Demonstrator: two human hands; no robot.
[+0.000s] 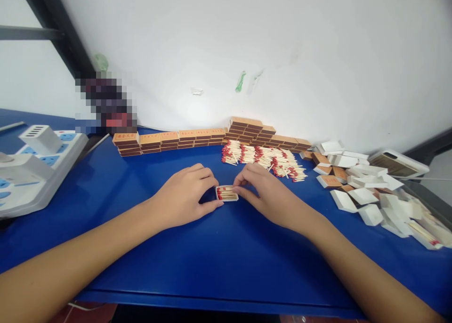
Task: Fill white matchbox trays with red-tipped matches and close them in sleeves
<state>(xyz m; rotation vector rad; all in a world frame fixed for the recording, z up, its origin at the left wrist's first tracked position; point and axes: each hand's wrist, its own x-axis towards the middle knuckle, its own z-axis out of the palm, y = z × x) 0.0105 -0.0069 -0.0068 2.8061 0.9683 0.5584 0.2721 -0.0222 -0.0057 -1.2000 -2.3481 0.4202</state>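
Matchbox tray (229,200) between your hands.
Your left hand (186,193) grips its left end; your right hand (263,189), fingers narrow, meets its right end, hold unclear.

Bare L hand (187,193), bare R hand (270,193), bare wrists (155,212), slim forearms (88,250), also bare

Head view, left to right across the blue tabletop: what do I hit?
Power strip → left hand → small white tray with red-tipped matches → right hand → pile of white trays and orange-brown boxes.
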